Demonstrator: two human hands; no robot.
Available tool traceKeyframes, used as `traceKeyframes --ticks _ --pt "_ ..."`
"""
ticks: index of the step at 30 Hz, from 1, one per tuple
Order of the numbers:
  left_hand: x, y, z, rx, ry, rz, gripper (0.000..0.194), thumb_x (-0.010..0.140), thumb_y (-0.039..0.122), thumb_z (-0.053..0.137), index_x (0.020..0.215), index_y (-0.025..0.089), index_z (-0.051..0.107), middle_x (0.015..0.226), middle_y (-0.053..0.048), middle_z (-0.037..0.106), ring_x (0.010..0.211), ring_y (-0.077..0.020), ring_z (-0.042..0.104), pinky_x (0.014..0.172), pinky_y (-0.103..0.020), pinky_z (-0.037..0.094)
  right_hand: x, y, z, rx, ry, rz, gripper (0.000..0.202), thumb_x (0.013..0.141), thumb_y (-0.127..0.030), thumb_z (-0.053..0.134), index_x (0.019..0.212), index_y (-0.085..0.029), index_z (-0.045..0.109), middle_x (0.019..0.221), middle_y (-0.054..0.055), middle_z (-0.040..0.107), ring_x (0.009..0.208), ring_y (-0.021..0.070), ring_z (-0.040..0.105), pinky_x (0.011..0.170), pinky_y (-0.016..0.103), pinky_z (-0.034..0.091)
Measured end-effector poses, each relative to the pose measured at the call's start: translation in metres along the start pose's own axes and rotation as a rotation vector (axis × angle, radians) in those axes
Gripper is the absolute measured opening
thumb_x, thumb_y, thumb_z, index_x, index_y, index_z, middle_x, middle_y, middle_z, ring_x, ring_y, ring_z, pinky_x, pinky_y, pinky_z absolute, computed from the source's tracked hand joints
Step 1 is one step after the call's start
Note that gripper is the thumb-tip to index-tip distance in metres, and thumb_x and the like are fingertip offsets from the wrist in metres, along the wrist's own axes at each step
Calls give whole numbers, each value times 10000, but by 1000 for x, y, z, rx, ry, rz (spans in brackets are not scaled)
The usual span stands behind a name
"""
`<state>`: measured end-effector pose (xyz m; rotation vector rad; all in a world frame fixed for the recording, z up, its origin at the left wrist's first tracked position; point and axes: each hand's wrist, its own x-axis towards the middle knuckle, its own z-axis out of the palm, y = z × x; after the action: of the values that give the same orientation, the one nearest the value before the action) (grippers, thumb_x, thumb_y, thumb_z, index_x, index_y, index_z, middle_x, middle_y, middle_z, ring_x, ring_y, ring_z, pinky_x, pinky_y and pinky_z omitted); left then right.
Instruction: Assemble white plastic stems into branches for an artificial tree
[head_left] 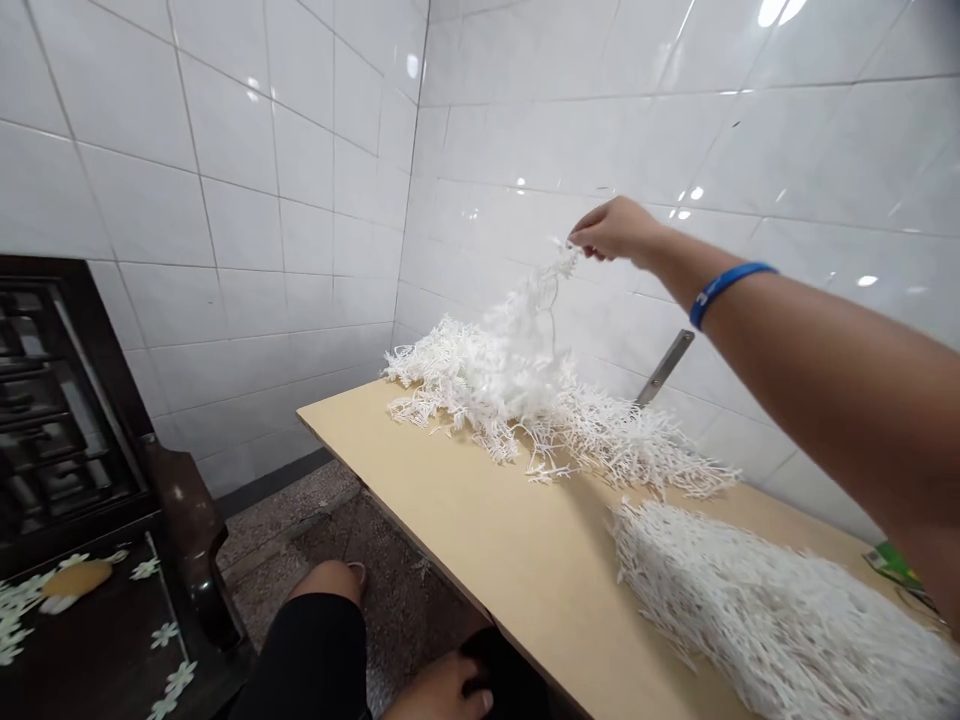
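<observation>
My right hand [611, 230] is raised above the table, thumb and fingers pinched on the upper end of a white, branching strand [555, 265]. The strand hangs in a tangle down into a loose heap of similar white strands [487, 375] by the wall, blurred where it meets the heap. Closer to me on the right lies a denser white bundle [765, 600] of thin pieces. My left hand [442, 688] rests low by my thigh at the bottom edge, fingers curled and partly cut off, with nothing visible in them.
The tan table [450, 500] runs along the tiled wall [525, 140]. A metal bracket [666, 365] stands behind the heap. At left is a dark carved wooden chair [180, 490] with white flower-shaped pieces [165, 634] and a yellowish object [77, 578] on its seat. A green packet [892, 562] lies far right.
</observation>
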<state>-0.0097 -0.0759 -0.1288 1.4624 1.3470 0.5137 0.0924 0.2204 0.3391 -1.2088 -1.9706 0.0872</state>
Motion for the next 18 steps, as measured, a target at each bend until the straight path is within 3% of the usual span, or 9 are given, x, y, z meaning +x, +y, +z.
traceKeyframes --ticks 3,6,7,8,10,11,13,15,18 --pt "-24 26 -20 -120 -78 85 419 719 588 679 988 280 766 934 -56 765 908 -292 696 812 -377 517 -44 10 27 79 -268 33 56 722 -66 758 687 -98 729 551 38 601 562 145 553 531 296 425" --pt "-41 57 -56 -178 -66 143 530 805 673 551 1044 242 747 742 -54 728 687 -224 673 697 -358 522 -89 22 50 233 -415 58 71 717 -132 768 662 -150 728 581 46 620 536 135 507 488 280 366" --pt "-42 70 -72 -215 -29 172 594 860 683 451 1117 218 716 702 -46 707 635 -196 652 686 -350 524 -102 24 56 286 -441 56 79 737 -162 748 664 -162 721 616 51 636 554 140 514 496 284 369" --pt "-39 84 -88 -283 179 202 632 900 668 380 1153 179 691 669 -47 682 589 -180 624 669 -352 525 -114 25 61 356 -464 59 91 756 -184 724 668 -169 706 673 58 657 586 146 534 519 290 387" --pt "-22 111 -120 -280 539 308 568 908 585 455 1247 162 623 908 -92 719 818 -212 671 777 -367 539 -134 22 70 532 -460 105 106 777 -204 679 678 -175 656 755 58 663 650 150 568 596 302 426" --pt "-8 124 -134 -242 639 368 558 869 548 553 1270 162 593 1099 -129 700 998 -247 659 869 -390 530 -142 19 75 629 -449 138 110 783 -204 655 682 -177 622 761 49 647 673 148 578 640 304 438" --pt "26 148 -155 -69 773 447 672 810 500 673 1356 145 505 1431 -204 511 1315 -330 492 1054 -463 433 -154 10 83 812 -432 204 112 791 -199 603 692 -187 552 730 23 601 707 144 592 711 302 444" --pt "62 169 -169 98 862 483 862 750 524 743 1427 115 400 1546 -236 350 1460 -389 285 1145 -519 326 -162 -1 90 956 -425 240 113 803 -202 549 703 -198 497 697 8 564 734 149 601 754 302 447" --pt "105 192 -182 272 953 563 709 834 496 668 1378 108 430 1419 -222 512 1358 -349 452 1090 -477 403 -168 -15 93 1044 -342 240 125 818 -210 511 704 -208 460 671 1 523 706 153 583 749 307 458"
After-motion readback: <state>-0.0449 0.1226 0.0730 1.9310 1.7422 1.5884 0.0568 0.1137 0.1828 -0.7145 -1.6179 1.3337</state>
